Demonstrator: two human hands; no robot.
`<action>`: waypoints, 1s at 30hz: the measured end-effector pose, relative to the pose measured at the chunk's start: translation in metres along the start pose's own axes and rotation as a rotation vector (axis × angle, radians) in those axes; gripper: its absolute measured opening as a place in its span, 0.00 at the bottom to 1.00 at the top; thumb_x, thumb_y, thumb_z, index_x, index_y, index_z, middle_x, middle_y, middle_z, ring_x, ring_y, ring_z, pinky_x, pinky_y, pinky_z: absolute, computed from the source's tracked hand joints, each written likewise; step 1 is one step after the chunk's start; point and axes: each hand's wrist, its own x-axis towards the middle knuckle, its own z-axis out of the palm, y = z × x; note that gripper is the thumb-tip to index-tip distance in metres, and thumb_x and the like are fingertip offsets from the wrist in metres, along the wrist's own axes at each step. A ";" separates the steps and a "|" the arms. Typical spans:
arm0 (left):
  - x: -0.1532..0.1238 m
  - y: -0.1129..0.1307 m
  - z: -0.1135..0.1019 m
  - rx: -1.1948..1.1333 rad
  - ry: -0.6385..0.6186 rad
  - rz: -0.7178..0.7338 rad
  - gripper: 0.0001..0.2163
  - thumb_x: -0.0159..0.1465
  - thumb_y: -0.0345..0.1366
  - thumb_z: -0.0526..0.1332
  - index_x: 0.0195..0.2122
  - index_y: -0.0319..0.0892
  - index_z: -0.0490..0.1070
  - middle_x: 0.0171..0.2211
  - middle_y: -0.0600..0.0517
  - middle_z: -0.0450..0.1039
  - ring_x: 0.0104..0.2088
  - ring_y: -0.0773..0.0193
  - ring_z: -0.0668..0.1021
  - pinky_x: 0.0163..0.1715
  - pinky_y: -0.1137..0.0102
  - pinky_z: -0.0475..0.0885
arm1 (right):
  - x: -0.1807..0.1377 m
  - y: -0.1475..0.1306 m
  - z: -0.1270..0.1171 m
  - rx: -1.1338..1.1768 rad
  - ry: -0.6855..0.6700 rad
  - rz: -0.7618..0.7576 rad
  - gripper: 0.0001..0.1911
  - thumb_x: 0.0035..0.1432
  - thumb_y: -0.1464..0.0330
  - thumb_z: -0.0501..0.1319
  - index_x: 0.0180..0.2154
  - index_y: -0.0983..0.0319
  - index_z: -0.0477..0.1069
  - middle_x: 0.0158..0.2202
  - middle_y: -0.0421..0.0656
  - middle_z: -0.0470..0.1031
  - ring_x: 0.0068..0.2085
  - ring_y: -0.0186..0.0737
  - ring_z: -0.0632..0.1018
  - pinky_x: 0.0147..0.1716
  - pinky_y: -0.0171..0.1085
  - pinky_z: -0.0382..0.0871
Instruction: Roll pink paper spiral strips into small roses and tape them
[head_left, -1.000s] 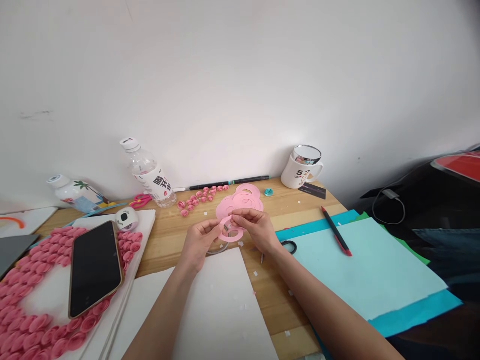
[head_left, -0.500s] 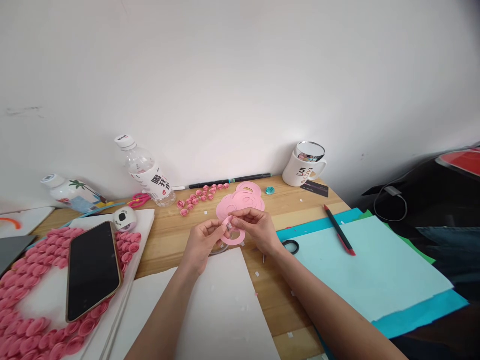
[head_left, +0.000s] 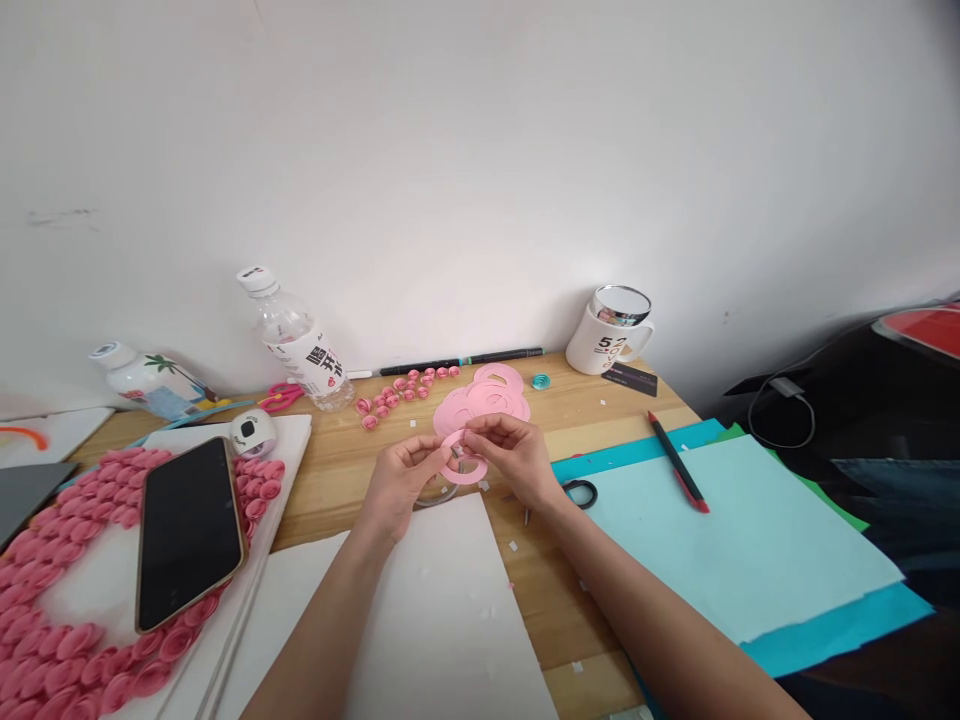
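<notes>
A pink paper ring (head_left: 466, 474) is held up between both hands over the desk. My left hand (head_left: 403, 482) pinches its left edge with thumb and fingers. At its upper right, my right hand (head_left: 514, 455) has closed thumb and fingertips on the same ring. Just behind lies a pile of flat pink paper rings (head_left: 487, 395). Small rolled pink paper flowers (head_left: 390, 398) sit to the left of that pile, and one rolled teal flower (head_left: 541, 381) to its right. Scissors with a black handle (head_left: 580, 493) lie partly hidden by my right forearm.
A phone (head_left: 191, 535) rests on a board covered with pink paper flowers (head_left: 75, 650). A plastic bottle (head_left: 304, 345) and a white mug (head_left: 609, 335) stand by the wall. A pen (head_left: 677, 463) lies on light blue paper (head_left: 750, 540). White paper (head_left: 442, 610) is under my forearms.
The pink ring now sits flatter and more open between my fingertips. Both hands stay in nearly the same place, and the view has shifted slightly.
</notes>
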 end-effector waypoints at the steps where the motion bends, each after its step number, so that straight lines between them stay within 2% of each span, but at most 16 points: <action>1: 0.000 0.000 0.000 -0.006 -0.004 0.001 0.11 0.49 0.40 0.66 0.30 0.37 0.75 0.25 0.50 0.75 0.28 0.65 0.75 0.30 0.72 0.69 | 0.000 0.000 0.001 0.000 0.000 -0.002 0.12 0.40 0.63 0.68 0.29 0.62 0.73 0.27 0.41 0.76 0.28 0.36 0.76 0.32 0.38 0.72; 7: -0.001 -0.001 0.001 0.018 -0.017 -0.008 0.11 0.50 0.39 0.65 0.32 0.39 0.75 0.25 0.50 0.75 0.27 0.66 0.75 0.30 0.71 0.68 | -0.002 -0.001 0.001 -0.003 -0.033 0.014 0.12 0.40 0.65 0.68 0.29 0.62 0.71 0.25 0.39 0.73 0.28 0.35 0.76 0.30 0.36 0.71; 12: -0.002 0.003 0.002 0.067 -0.016 0.040 0.09 0.51 0.39 0.64 0.30 0.39 0.75 0.25 0.51 0.74 0.28 0.65 0.74 0.32 0.71 0.68 | -0.003 0.001 0.000 -0.056 -0.077 -0.015 0.11 0.42 0.64 0.67 0.28 0.61 0.71 0.27 0.40 0.74 0.28 0.36 0.76 0.29 0.36 0.71; 17: -0.003 0.007 0.004 0.083 -0.028 0.051 0.07 0.52 0.39 0.63 0.26 0.40 0.75 0.23 0.52 0.73 0.28 0.65 0.73 0.32 0.71 0.67 | -0.003 0.004 0.001 -0.085 -0.037 -0.064 0.08 0.42 0.65 0.67 0.27 0.61 0.73 0.31 0.43 0.75 0.32 0.38 0.76 0.32 0.37 0.72; 21: -0.003 0.008 0.006 0.079 -0.021 0.050 0.07 0.51 0.38 0.63 0.26 0.40 0.76 0.21 0.53 0.72 0.26 0.66 0.72 0.30 0.72 0.66 | -0.004 0.005 0.002 -0.083 -0.038 -0.014 0.07 0.44 0.65 0.66 0.28 0.60 0.74 0.26 0.41 0.76 0.27 0.37 0.76 0.30 0.38 0.71; 24: -0.002 0.008 0.006 0.072 0.002 0.033 0.08 0.51 0.38 0.63 0.28 0.40 0.77 0.23 0.52 0.74 0.27 0.66 0.73 0.30 0.73 0.67 | -0.003 0.004 0.003 -0.089 -0.058 -0.017 0.06 0.46 0.65 0.65 0.28 0.60 0.75 0.24 0.41 0.76 0.26 0.38 0.76 0.29 0.38 0.71; 30: 0.001 0.004 0.002 0.030 0.050 0.019 0.09 0.52 0.39 0.64 0.31 0.40 0.76 0.24 0.52 0.75 0.30 0.64 0.75 0.35 0.71 0.68 | -0.003 0.007 0.002 -0.154 -0.081 -0.045 0.08 0.51 0.65 0.61 0.34 0.59 0.75 0.33 0.44 0.78 0.34 0.41 0.77 0.36 0.40 0.72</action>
